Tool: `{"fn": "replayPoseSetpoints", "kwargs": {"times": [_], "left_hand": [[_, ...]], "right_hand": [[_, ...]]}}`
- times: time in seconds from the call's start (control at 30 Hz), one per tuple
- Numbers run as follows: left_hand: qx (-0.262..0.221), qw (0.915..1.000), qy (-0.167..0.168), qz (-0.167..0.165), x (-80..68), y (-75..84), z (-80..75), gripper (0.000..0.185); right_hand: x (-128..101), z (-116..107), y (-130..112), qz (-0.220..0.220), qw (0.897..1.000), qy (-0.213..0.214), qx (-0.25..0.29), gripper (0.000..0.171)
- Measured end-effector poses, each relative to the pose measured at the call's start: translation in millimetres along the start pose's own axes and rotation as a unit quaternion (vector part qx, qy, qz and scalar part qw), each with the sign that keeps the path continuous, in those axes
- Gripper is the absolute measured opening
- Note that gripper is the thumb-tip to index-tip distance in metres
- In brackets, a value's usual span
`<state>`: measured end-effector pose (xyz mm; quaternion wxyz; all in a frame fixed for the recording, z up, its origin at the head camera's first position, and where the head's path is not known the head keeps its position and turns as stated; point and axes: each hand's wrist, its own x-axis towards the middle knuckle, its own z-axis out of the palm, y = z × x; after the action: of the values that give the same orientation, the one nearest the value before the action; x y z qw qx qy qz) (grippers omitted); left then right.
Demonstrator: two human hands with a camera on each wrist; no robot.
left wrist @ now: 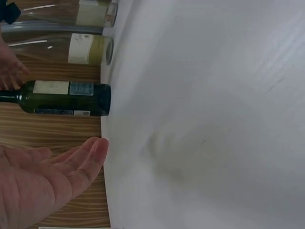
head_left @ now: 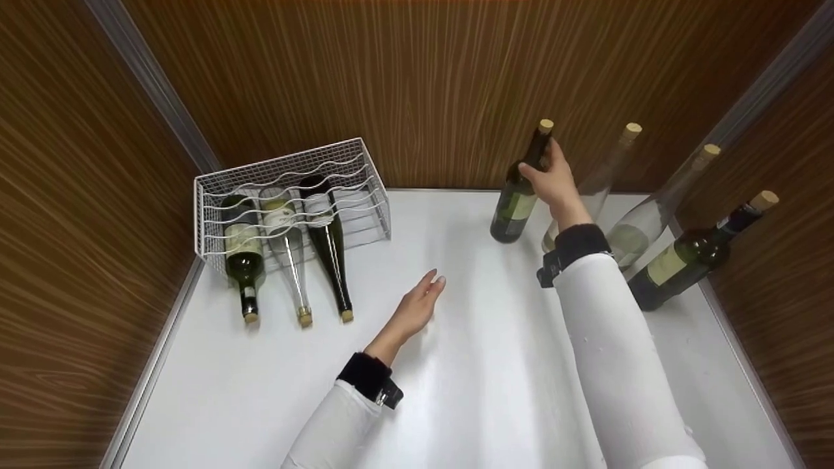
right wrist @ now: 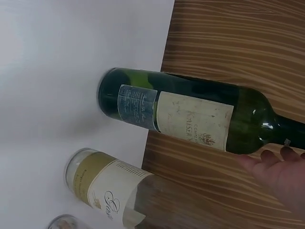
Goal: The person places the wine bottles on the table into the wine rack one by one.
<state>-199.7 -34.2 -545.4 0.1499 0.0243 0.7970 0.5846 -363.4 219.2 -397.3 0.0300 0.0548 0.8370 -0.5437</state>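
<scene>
My right hand (head_left: 552,179) is at the upper part of a corked dark green wine bottle (head_left: 515,207), which stands upright near the back wall. In the head view its thumb overlaps the bottle's shoulder. The right wrist view has the fingertips right at the lower edge of the bottle's neck, not wrapped over it. A cream label (right wrist: 195,120) and a small blue label face that camera. My left hand (head_left: 413,311) is held over the white table with relaxed, extended fingers and nothing in it.
A white wire rack (head_left: 293,170) at left holds three corked bottles lying with necks forward. Beside the right forearm stand a clear bottle (head_left: 594,176), another clear bottle (head_left: 642,228) and a dark green bottle (head_left: 681,267). Wood-grain panels (head_left: 417,85) enclose the table (head_left: 482,365).
</scene>
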Motion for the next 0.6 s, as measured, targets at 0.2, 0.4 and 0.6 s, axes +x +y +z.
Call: {"fn": "replayPoseSetpoints", "kwargs": {"times": [0.2, 0.4, 0.6], "left_hand": [[0.002, 0.9999, -0.012, 0.004, 0.3, -2.3, 0.6, 0.069], [0.001, 1.0, -0.008, 0.0, -1.8, -5.3, -3.7, 0.072], [-0.004, 0.9998, -0.019, 0.004, -1.8, -6.9, -4.7, 0.071]], "right_hand": [[-0.2, -0.8, 3.2, 0.006, 1.0, 0.016, 0.014, 0.082], [0.9, 5.2, 0.2, 0.009, 1.0, 0.012, 0.015, 0.084], [2.0, 6.3, -3.6, 0.024, 0.999, 0.01, 0.022, 0.09]]}}
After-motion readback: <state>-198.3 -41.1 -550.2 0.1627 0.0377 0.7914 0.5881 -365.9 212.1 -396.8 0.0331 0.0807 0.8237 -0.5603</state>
